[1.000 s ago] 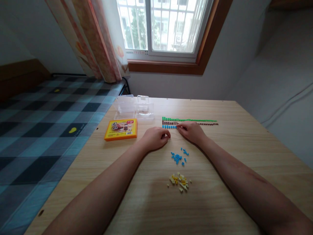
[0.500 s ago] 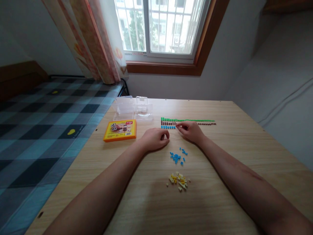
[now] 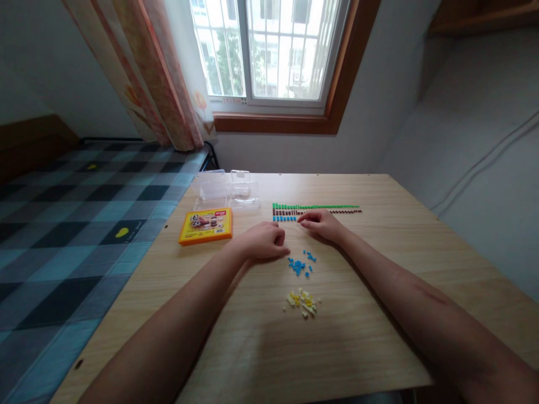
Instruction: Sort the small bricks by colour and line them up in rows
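Note:
Three rows of tiny bricks lie on the wooden table (image 3: 379, 264): a green row (image 3: 315, 206), a brown row (image 3: 286, 212) and a short blue row (image 3: 284, 219). My right hand (image 3: 322, 225) rests palm down at the right end of the blue row, fingertips touching the table there; whether it pinches a brick is hidden. My left hand (image 3: 263, 242) lies curled on the table just left of a loose pile of blue bricks (image 3: 298, 265). A pile of yellow and cream bricks (image 3: 303, 302) lies nearer to me.
An orange box (image 3: 206, 225) sits to the left, with an open clear plastic case (image 3: 229, 192) behind it. A bed with a checked blue cover (image 3: 76, 224) borders the table's left side. A window and curtain stand behind; a wall runs along the right.
The view has tilted and shifted slightly. My left hand has drawn back a little toward the loose blue pile. My right hand stays at the end of the blue row.

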Tool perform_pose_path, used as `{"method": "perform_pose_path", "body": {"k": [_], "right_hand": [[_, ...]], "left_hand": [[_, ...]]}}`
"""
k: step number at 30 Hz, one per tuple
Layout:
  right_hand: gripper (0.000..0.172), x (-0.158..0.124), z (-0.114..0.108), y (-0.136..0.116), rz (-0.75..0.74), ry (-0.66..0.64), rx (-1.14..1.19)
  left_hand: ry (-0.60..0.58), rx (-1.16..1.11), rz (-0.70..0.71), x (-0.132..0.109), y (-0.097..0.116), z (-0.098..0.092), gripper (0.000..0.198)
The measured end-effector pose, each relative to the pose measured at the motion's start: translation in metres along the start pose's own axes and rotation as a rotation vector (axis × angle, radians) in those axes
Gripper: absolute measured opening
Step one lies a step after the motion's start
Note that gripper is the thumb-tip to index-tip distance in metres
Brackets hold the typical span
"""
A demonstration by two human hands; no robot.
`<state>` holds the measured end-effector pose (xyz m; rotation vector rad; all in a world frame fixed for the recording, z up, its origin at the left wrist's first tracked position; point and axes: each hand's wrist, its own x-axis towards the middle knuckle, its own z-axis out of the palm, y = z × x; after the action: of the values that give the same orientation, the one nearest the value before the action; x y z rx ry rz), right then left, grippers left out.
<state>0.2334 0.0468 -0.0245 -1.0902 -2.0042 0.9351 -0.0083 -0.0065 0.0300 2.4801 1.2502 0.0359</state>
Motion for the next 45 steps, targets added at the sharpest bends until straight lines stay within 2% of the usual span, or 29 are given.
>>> {"method": "perform_pose_path", "body": {"k": [3, 7, 10, 17, 25, 31, 39, 45], "right_hand": [[0.027, -0.017, 0.0, -0.008, 0.002, -0.045, 0.031], [0.023, -0.044, 0.003, -0.021, -0.087, -0.05, 0.015], [0.019, -0.054, 0.005, -0.029, -0.145, -0.067, -0.046], [0.015, -0.056, -0.001, -0.038, -0.272, -0.157, -0.196], [0.016, -0.068, -0.003, -0.054, -0.392, -0.143, -0.315], [0.015, -0.075, 0.003, -0.068, -0.497, -0.281, -0.427], [0.016, -0.079, 0.008, -0.074, -0.559, -0.345, -0.533], [0.016, -0.081, 0.013, -0.077, -0.55, -0.371, -0.528]], "left_hand": [[0.008, 0.012, -0.002, -0.001, 0.002, 0.0, 0.027], [0.012, 0.01, 0.007, -0.002, 0.002, 0.001, 0.025], [0.005, 0.006, 0.014, -0.001, 0.0, 0.001, 0.028], [0.005, 0.016, 0.023, -0.001, 0.0, 0.002, 0.035], [-0.003, -0.014, 0.004, -0.001, -0.003, 0.001, 0.031], [0.012, -0.04, 0.007, 0.0, -0.004, 0.001, 0.029], [0.034, -0.025, 0.024, 0.0, -0.005, 0.003, 0.032], [0.047, -0.015, 0.028, -0.001, -0.004, 0.004, 0.036]]}}
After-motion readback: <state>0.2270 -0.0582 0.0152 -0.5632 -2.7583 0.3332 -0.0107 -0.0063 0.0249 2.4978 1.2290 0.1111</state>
